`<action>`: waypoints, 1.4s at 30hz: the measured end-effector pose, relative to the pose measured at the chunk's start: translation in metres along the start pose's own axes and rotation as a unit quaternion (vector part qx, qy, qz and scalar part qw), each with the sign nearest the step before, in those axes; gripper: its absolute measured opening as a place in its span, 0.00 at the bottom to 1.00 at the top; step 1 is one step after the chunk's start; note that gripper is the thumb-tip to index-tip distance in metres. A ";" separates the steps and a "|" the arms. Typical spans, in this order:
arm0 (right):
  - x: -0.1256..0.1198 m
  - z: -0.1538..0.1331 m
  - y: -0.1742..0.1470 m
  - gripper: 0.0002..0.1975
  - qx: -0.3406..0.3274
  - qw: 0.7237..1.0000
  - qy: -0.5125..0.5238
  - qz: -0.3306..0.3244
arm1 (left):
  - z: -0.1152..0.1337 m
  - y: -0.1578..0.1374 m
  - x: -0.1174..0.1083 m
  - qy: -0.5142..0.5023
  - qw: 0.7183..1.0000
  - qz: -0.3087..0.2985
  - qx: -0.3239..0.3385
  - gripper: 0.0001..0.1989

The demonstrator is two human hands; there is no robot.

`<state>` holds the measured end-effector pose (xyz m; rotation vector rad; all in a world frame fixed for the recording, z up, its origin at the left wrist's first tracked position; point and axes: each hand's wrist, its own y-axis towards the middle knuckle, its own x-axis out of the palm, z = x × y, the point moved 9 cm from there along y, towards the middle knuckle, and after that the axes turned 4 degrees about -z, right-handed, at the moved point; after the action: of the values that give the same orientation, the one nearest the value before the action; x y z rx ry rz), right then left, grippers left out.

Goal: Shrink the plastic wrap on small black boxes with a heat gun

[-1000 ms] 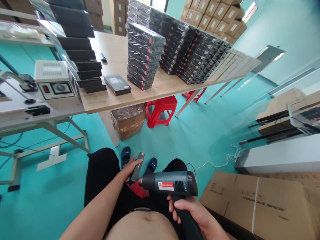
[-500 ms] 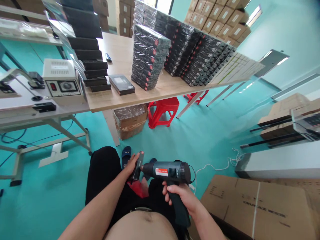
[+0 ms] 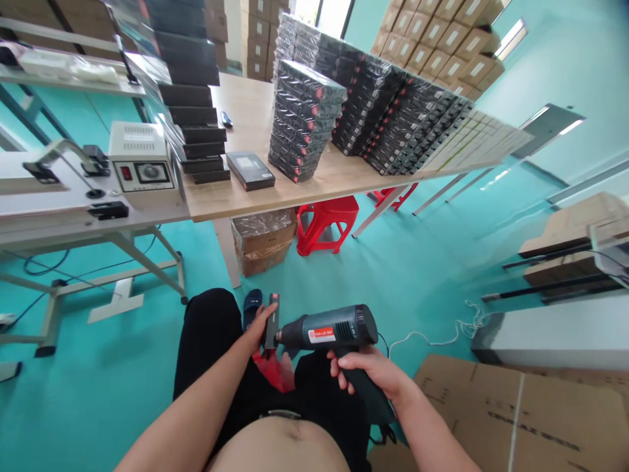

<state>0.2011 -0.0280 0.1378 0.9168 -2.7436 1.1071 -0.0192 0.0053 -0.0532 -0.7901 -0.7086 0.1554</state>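
Observation:
My right hand (image 3: 363,368) is wrapped round the handle of a dark heat gun (image 3: 324,330) with a red and white label. Its nozzle points left, close against a small dark box (image 3: 272,322); whether the two touch I cannot tell. The box is gripped on its left side by my left hand (image 3: 258,331), standing on edge between my knees. Part of that hand's fingers is hidden behind the box. Below it, the red seat (image 3: 275,372) shows between my legs.
Ahead is a wooden table (image 3: 295,191) carrying a stack of film-wrapped black boxes (image 3: 304,121), a single black box (image 3: 250,170) and a leaning dark stack (image 3: 196,131). A control unit (image 3: 142,164) stands at left. A red stool (image 3: 328,219), open carton (image 3: 265,242) and large carton (image 3: 531,413) stand around.
The heat gun has tilted, its rear end rising a little and its handle swinging right. The small box has turned more upright in my left hand. The whole view has shifted slightly.

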 end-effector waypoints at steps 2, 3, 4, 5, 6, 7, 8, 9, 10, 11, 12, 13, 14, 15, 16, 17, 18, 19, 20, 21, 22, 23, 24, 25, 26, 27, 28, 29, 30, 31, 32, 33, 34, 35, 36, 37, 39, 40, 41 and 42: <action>-0.006 0.008 -0.007 0.15 0.001 1.000 0.008 0.006 | 0.002 -0.003 0.004 -0.048 0.998 -0.022 -0.022 0.27; -0.010 0.011 -0.007 0.15 -0.003 1.000 0.018 0.021 | 0.007 -0.005 0.007 -0.071 0.996 -0.043 -0.019 0.26; -0.014 0.014 -0.005 0.15 -0.008 0.999 0.029 0.039 | 0.012 -0.007 0.011 -0.097 0.993 -0.068 -0.010 0.25; -0.017 0.016 -0.002 0.14 -0.014 0.997 0.041 0.059 | 0.017 -0.009 0.015 -0.121 0.989 -0.090 -0.003 0.23; -0.020 0.017 0.004 0.14 -0.021 0.995 0.058 0.081 | 0.020 -0.012 0.019 -0.138 0.985 -0.104 -0.002 0.22; -0.022 0.017 0.010 0.13 -0.029 0.991 0.076 0.103 | 0.020 -0.015 0.022 -0.149 0.982 -0.116 -0.012 0.22; -0.024 0.015 0.017 0.13 -0.038 0.987 0.097 0.124 | 0.018 -0.017 0.026 -0.155 0.979 -0.126 -0.030 0.22; -0.024 0.013 0.023 0.13 -0.048 0.981 0.122 0.143 | 0.015 -0.020 0.030 -0.157 0.977 -0.135 -0.049 0.23; -0.024 0.009 0.028 0.13 -0.059 0.977 0.136 0.154 | 0.012 -0.022 0.034 -0.158 0.975 -0.142 -0.066 0.24; -0.022 0.004 0.032 0.13 -0.067 0.974 0.146 0.161 | 0.009 -0.024 0.036 -0.156 0.973 -0.148 -0.081 0.24; -0.020 -0.001 0.034 0.13 -0.074 0.972 0.152 0.160 | 0.007 -0.026 0.037 -0.154 0.972 -0.150 -0.090 0.25; -0.016 -0.005 0.035 0.13 -0.077 0.975 0.150 0.146 | 0.005 -0.026 0.037 -0.151 0.973 -0.149 -0.096 0.25; -0.009 -0.009 0.035 0.14 -0.075 0.980 0.140 0.118 | 0.004 -0.027 0.035 -0.148 0.973 -0.146 -0.097 0.24; -0.001 -0.012 0.034 0.14 -0.068 0.987 0.121 0.082 | 0.004 -0.026 0.033 -0.145 0.975 -0.142 -0.094 0.24; 0.007 -0.014 0.033 0.15 -0.059 0.993 0.096 0.045 | 0.005 -0.026 0.031 -0.142 0.976 -0.139 -0.090 0.24; 0.013 -0.016 0.031 0.15 -0.053 0.996 0.069 0.019 | 0.006 -0.026 0.029 -0.140 0.977 -0.138 -0.087 0.23; 0.015 -0.018 0.029 0.15 -0.052 0.997 0.046 0.014 | 0.006 -0.025 0.028 -0.140 0.976 -0.141 -0.085 0.23; 0.013 -0.020 0.028 0.15 -0.058 0.997 0.032 0.032 | 0.007 -0.025 0.028 -0.140 0.976 -0.144 -0.083 0.23; 0.008 -0.023 0.026 0.15 -0.067 0.995 0.027 0.066 | 0.007 -0.025 0.028 -0.142 0.975 -0.147 -0.080 0.22; 0.004 -0.025 0.025 0.15 -0.077 0.991 0.028 0.102 | 0.008 -0.024 0.029 -0.145 0.975 -0.148 -0.078 0.22; 0.001 -0.026 0.022 0.14 -0.083 0.988 0.031 0.126 | 0.009 -0.024 0.029 -0.149 0.975 -0.146 -0.074 0.22; 0.003 -0.026 0.021 0.14 -0.083 0.988 0.033 0.130 | 0.010 -0.023 0.028 -0.155 0.975 -0.142 -0.068 0.22; 0.008 -0.023 0.020 0.15 -0.075 0.990 0.032 0.111 | 0.011 -0.022 0.028 -0.160 0.976 -0.136 -0.062 0.22; 0.016 -0.020 0.019 0.15 -0.064 0.995 0.026 0.077 | 0.014 -0.021 0.027 -0.167 0.976 -0.130 -0.053 0.22; 0.024 -0.017 0.017 0.15 -0.054 0.998 0.016 0.039 | 0.016 -0.021 0.026 -0.174 0.976 -0.125 -0.041 0.22; 0.031 -0.013 0.015 0.15 -0.046 0.999 0.007 0.013 | 0.019 -0.020 0.025 -0.181 0.976 -0.121 -0.029 0.23; 0.033 -0.010 0.013 0.15 -0.043 0.999 0.001 0.010 | 0.021 -0.020 0.024 -0.186 0.975 -0.120 -0.017 0.23; 0.030 -0.008 0.011 0.15 -0.046 0.998 0.001 0.034 | 0.024 -0.020 0.024 -0.191 0.974 -0.121 -0.008 0.24; 0.023 -0.007 0.008 0.15 -0.053 0.996 0.007 0.075 | 0.025 -0.020 0.024 -0.195 0.973 -0.123 -0.003 0.24; 0.015 -0.006 0.005 0.15 -0.062 0.991 0.018 0.119 | 0.026 -0.021 0.025 -0.198 0.972 -0.126 -0.003 0.24; 0.010 -0.004 0.002 0.15 -0.067 0.986 0.029 0.148 | 0.026 -0.021 0.026 -0.200 0.971 -0.129 -0.006 0.24; 0.009 -0.002 0.001 0.15 -0.065 0.986 0.037 0.150 | 0.026 -0.022 0.027 -0.201 0.971 -0.130 -0.009 0.24; 0.013 0.000 0.000 0.15 -0.057 0.990 0.041 0.123 | 0.026 -0.023 0.028 -0.200 0.971 -0.131 -0.012 0.24; 0.020 0.003 0.000 0.15 -0.044 0.995 0.040 0.076 | 0.027 -0.024 0.029 -0.200 0.971 -0.132 -0.013 0.24; 0.028 0.005 -0.001 0.15 -0.031 0.999 0.033 0.026 | 0.027 -0.024 0.029 -0.198 0.971 -0.134 -0.013 0.24; 0.033 0.006 -0.003 0.15 -0.023 0.999 0.027 -0.007 | 0.026 -0.024 0.030 -0.194 0.971 -0.135 -0.014 0.24; 0.029 0.002 -0.002 0.15 -0.029 0.999 0.021 0.005 | 0.022 -0.023 0.031 -0.179 0.973 -0.139 -0.030 0.23; 0.021 -0.004 -0.001 0.15 -0.043 0.998 0.025 0.044 | 0.018 -0.023 0.031 -0.167 0.975 -0.141 -0.043 0.22; 0.013 -0.010 0.001 0.15 -0.059 0.994 0.033 0.090 | 0.013 -0.022 0.031 -0.154 0.976 -0.142 -0.060 0.21; 0.007 -0.017 0.003 0.15 -0.076 0.988 0.039 0.127 | 0.008 -0.022 0.031 -0.141 0.976 -0.145 -0.079 0.21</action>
<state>0.1905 -0.0190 0.1503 0.5040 -2.8886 0.9250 -0.0033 0.0062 -0.0177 -0.8142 -1.1076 -0.0568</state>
